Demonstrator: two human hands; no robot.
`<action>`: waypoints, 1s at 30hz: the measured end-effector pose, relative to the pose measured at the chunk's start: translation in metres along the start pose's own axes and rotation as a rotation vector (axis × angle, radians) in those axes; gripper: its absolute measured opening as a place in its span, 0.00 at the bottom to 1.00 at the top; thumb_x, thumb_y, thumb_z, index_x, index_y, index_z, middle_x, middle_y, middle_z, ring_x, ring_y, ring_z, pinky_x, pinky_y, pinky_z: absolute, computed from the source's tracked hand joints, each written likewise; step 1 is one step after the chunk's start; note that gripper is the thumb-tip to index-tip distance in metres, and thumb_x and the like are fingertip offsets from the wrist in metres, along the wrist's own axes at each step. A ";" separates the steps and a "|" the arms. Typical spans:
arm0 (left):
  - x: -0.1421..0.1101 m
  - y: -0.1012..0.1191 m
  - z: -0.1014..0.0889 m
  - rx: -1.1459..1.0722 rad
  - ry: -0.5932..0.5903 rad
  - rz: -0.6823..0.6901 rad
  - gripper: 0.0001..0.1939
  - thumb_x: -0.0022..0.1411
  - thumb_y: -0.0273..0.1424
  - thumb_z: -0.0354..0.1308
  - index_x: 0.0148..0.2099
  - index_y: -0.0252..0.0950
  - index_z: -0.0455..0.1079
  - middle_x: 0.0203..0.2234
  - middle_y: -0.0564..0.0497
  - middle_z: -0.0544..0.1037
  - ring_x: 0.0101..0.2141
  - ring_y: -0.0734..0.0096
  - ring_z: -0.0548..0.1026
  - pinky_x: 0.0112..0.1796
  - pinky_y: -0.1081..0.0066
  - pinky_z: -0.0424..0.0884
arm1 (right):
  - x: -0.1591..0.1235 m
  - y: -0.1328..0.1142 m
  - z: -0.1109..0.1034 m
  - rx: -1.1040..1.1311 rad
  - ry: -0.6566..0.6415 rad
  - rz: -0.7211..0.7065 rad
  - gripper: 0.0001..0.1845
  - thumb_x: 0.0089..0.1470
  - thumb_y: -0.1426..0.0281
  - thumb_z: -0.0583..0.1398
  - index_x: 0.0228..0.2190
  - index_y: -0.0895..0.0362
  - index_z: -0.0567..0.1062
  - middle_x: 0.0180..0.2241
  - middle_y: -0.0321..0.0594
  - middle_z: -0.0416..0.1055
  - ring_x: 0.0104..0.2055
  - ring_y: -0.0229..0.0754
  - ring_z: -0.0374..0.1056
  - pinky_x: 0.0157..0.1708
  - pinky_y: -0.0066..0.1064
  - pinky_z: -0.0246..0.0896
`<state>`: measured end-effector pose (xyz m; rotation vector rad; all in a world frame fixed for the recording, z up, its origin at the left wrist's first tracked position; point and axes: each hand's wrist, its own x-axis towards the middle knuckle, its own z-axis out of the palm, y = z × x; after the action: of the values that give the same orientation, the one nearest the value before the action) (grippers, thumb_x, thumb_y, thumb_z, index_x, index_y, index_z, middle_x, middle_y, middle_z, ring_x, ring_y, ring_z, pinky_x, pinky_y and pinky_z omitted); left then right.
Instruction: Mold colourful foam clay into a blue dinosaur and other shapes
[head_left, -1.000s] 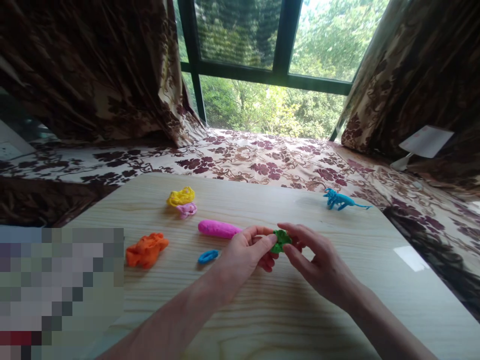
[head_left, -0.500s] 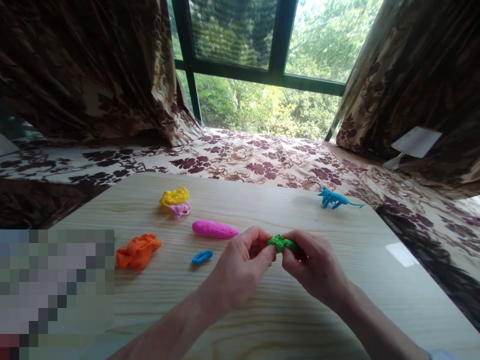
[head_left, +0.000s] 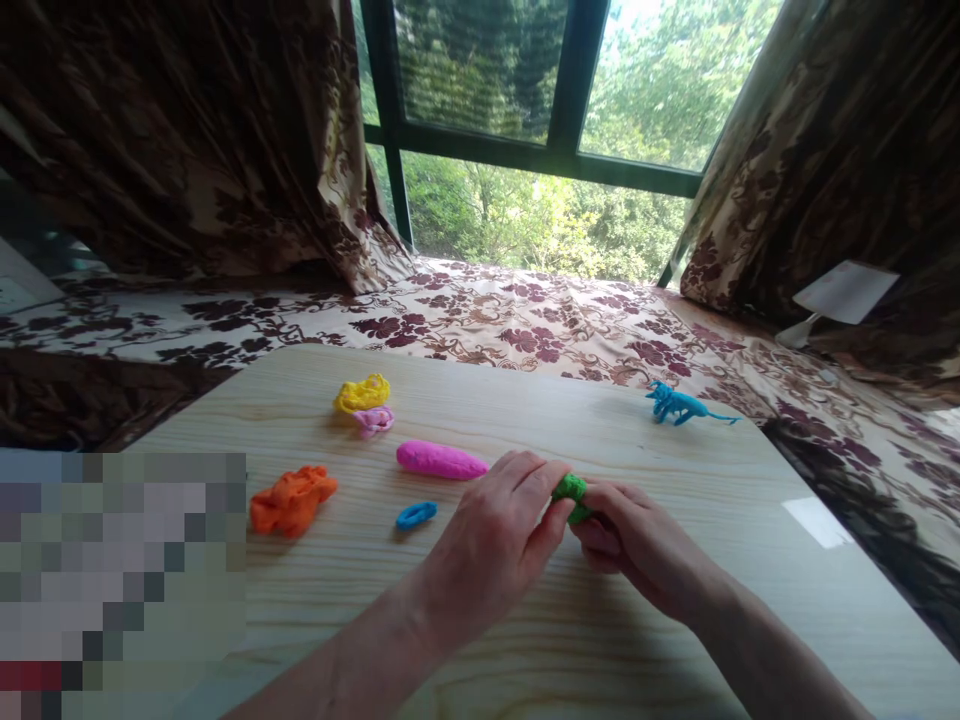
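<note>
A small lump of green modelling clay (head_left: 571, 490) with a bumpy surface is pinched between both hands above the table. My left hand (head_left: 510, 510) grips its left side, thumb below and fingers over the top. From the right, my right hand (head_left: 634, 530) holds it with closed fingers, which hide part of the lump. Just beyond my left hand lies a thick pink clay roll (head_left: 441, 460), its right end beside the knuckles. A blue clay ring (head_left: 416, 515) rests left of that hand.
On the pale wooden table (head_left: 480, 660), orange clay (head_left: 294, 500) lies at left, with yellow clay (head_left: 363, 392) and light pink clay (head_left: 373, 420) behind it. A blue clay animal figure (head_left: 679, 404) stands at the far right. Beyond are patterned cloth (head_left: 525, 310) and a window.
My left hand has rolled over so its back faces up, and my right fingers have shifted their hold. The green clay is turned more upright. The whole view has shifted slightly.
</note>
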<state>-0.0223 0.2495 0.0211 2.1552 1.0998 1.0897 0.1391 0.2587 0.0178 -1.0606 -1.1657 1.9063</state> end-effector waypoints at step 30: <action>0.004 0.009 0.006 -0.393 0.060 -0.236 0.13 0.60 0.29 0.50 0.46 0.40 0.70 0.37 0.48 0.73 0.40 0.66 0.69 0.43 0.70 0.64 | 0.010 0.005 -0.004 -0.233 0.186 -0.248 0.13 0.54 0.62 0.56 0.28 0.60 0.72 0.18 0.30 0.57 0.20 0.31 0.53 0.19 0.23 0.54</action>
<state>-0.0121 0.2473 0.0252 1.6553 1.0343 1.1545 0.1378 0.2667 0.0090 -1.1302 -1.3647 1.4767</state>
